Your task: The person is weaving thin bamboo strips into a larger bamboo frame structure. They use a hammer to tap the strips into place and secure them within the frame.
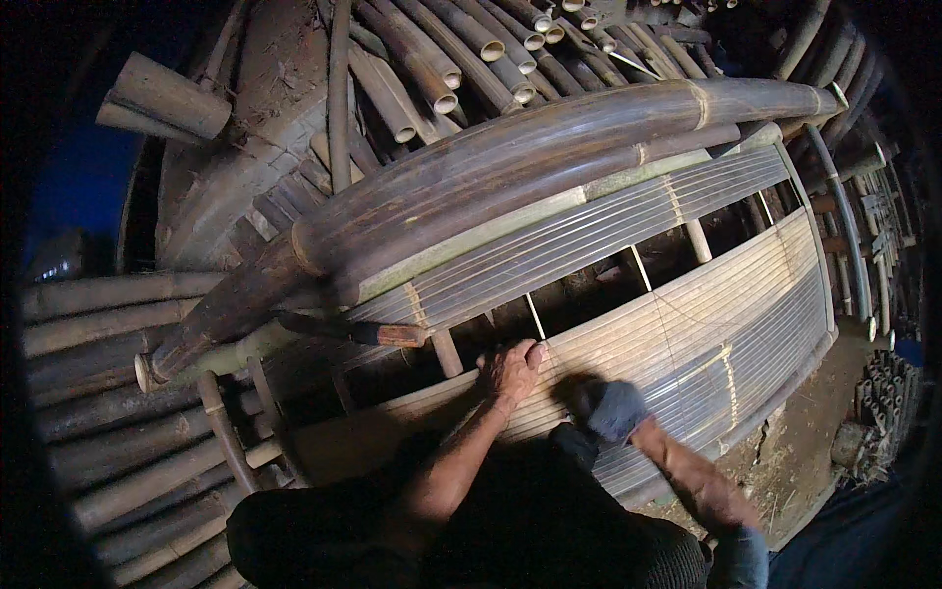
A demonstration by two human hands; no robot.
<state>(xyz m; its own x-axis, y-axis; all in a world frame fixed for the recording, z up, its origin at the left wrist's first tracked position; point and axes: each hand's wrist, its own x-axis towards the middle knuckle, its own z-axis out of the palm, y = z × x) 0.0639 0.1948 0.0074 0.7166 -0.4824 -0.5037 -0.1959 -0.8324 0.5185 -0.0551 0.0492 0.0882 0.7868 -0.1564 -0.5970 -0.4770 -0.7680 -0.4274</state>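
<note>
A long bamboo frame lies before me, its light bamboo slats [638,339] set side by side. My bare left hand [512,375] is at the edge of these slats, beside a thin pale strip [535,314] that spans the gap. Its fingers are curled closed, and what they grip is hidden. Just to the right, my right hand [610,407] in a grey glove is over the slats, smeared by motion. A dark blur lies left of the glove; its nature is unclear. Left of my left hand, a knife with a wooden handle [400,335] rests across the frame.
A thick dark bamboo pole [491,152] bounds the frame's far side. Cut bamboo poles [471,44] are piled beyond it, and more poles [108,452] lie at the left. A bundle of short bamboo pieces [886,402] stands at the right, beside bare ground [795,442].
</note>
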